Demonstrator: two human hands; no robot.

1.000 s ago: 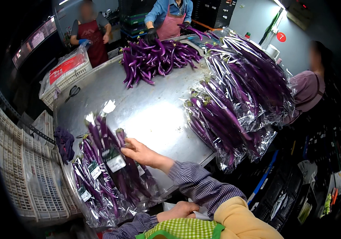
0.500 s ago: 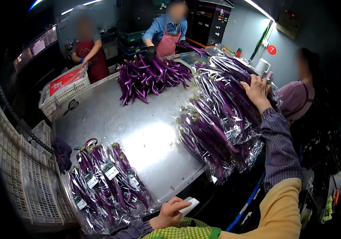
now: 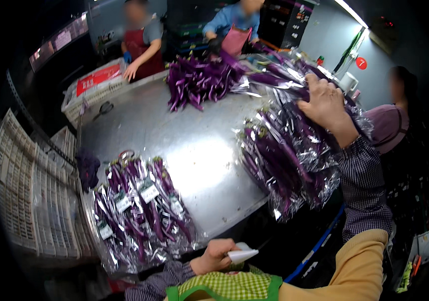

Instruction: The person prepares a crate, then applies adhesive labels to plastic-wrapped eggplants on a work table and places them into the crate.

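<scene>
My left hand [image 3: 216,255] is closed on a small wad of white paper-like sheets [image 3: 243,254] at the table's near edge. On the right, my right hand [image 3: 327,106] has its fingers curled over the upper bag of eggplants [image 3: 269,79], gripping the clear plastic. That bag lies across other bagged eggplants [image 3: 274,160], heaped at the table's right side. Labelled bags of eggplants [image 3: 141,215] lie side by side at the near left, their white tags facing up.
Across the metal table [image 3: 139,128] rises a loose eggplant pile [image 3: 199,83], where a co-worker in a pink apron [image 3: 235,40] works. Another person in a red apron stands by a white crate [image 3: 96,90]. Scissors [image 3: 105,109] lie far left; white crates [image 3: 49,195] line the left edge.
My right hand has shifted on the heap, and the upper bag's end now reaches further left, towards the loose pile. The view has turned slightly. My left hand keeps the white sheets.
</scene>
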